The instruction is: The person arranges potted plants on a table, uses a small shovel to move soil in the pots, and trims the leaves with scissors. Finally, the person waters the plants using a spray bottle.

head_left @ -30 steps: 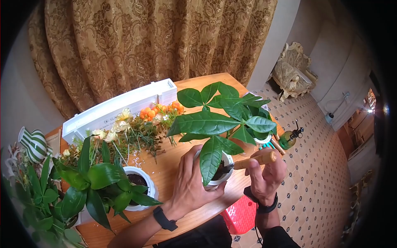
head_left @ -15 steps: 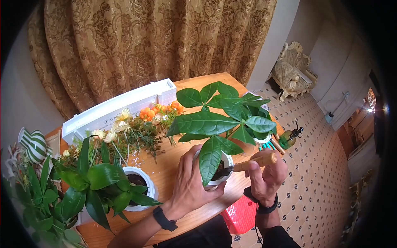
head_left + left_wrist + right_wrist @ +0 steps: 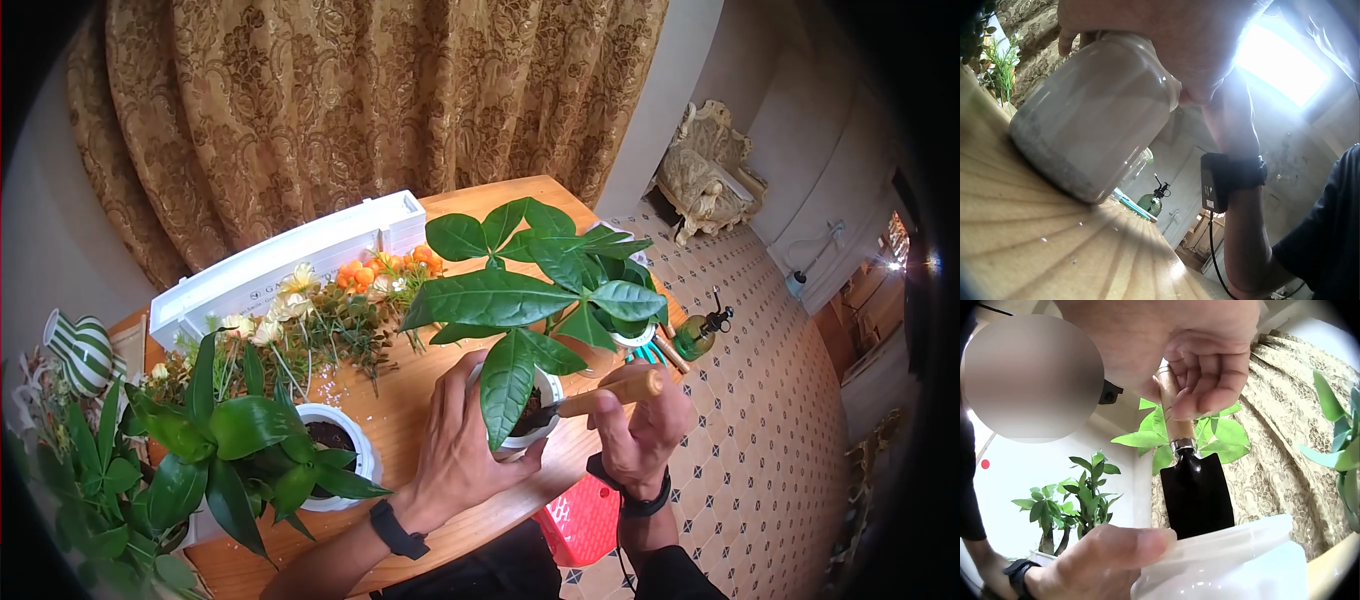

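My left hand [image 3: 462, 448] grips a white plant pot [image 3: 1097, 112] at its near left side, with the thumb along the rim. The pot stands on the wooden table and holds dark soil and a plant with broad glossy leaves [image 3: 515, 300]. In my right hand [image 3: 648, 435] is the wooden handle of a small hand trowel [image 3: 1197, 490], tilted down toward the pot. Its black blade reaches over the rim, the tip at the soil. One large leaf covers part of the pot's opening in the head view.
Left of the hands stands another white pot [image 3: 368, 465] with a leafy plant. Artificial flowers [image 3: 295, 310] lie before a long white planter box [image 3: 290, 260]. A green spray bottle [image 3: 692, 340] is near the table's right edge, and a red stool [image 3: 580, 520] stands below.
The trowel's handle has shifted slightly left and its tilt has changed a little, with the right hand following. My left hand and the pot have stayed in place.
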### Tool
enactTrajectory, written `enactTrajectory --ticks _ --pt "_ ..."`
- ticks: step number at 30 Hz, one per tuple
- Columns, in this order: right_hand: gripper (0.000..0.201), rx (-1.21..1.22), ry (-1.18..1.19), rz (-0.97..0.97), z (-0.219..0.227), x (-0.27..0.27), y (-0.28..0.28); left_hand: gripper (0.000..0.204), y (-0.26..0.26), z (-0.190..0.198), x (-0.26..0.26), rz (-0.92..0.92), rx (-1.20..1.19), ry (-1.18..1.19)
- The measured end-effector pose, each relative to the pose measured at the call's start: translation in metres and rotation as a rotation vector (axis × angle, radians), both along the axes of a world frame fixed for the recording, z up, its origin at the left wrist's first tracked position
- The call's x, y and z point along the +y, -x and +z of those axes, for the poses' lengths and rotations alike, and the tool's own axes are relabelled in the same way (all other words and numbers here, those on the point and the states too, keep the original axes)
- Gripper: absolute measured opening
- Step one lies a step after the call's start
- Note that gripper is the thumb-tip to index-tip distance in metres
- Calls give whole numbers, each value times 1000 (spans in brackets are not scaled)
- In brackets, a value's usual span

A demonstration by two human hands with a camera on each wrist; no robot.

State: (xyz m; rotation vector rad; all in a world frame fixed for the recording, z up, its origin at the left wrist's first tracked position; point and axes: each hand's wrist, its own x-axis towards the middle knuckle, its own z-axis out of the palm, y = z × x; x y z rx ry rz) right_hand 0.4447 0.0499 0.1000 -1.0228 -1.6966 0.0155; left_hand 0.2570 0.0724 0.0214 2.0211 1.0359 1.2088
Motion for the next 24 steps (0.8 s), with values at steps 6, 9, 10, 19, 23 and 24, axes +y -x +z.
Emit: enactTrajectory --ticks 6,9,10,19,23,24 --pt "20 -59 22 18 1 0 -1 96 1 -1 0 -3 -6 10" --pt "20 14 30 3 -1 -2 0 96 0 -1 1 -16 -8 26" --pt "19 58 38 -2 -1 -2 0 96 0 -1 1 -17 -9 27" --pt "21 -47 41 45 1 3 -1 97 0 -2 1 -7 3 9" --pt "20 -78 22 26 5 2 1 97 0 -2 1 -4 11 11" --pt "19 -44 31 5 4 0 1 96 1 0 0 -2 11 16"
